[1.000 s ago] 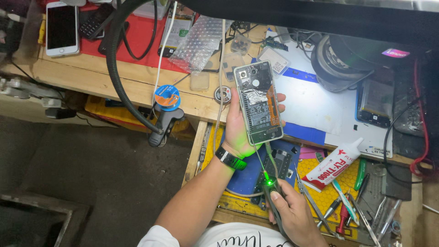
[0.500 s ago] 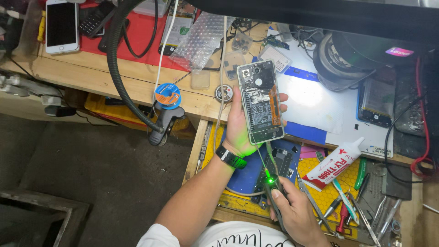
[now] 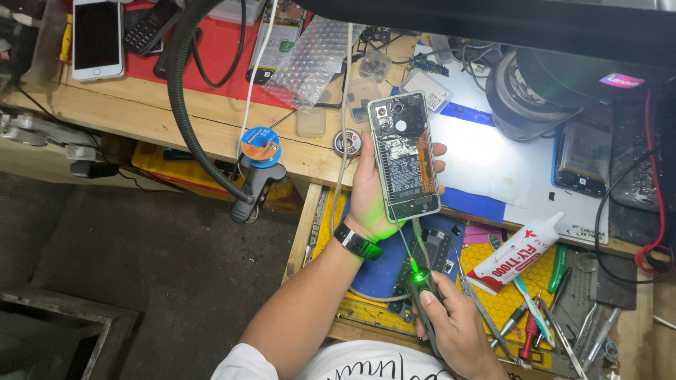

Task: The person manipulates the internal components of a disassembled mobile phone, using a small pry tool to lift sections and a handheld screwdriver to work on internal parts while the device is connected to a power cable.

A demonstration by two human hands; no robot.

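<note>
Across the upper frame, worktop: a wooden bench edge crowded with parts; a pale mat lies at upper right, a red mat at upper left.
Left of centre, hose: a black ribbed hose curves down from the top edge to a clamp at the worktop's edge.
Centre, opened phone: back cover off, insides showing, held upright above the worktop edge.
Centre, left hand: wrapped around the opened phone from behind, fingers gripping its sides; a black band sits on the wrist.
Lower centre, right hand: clenched around the powered tool.
Upper left, white phone: lying flat, screen dark.
Right of centre, glue tube: white with red lettering, lying slanted.
Lower centre, powered tool: slim and dark, a green light glowing, tip toward the phone's lower edge.
</note>
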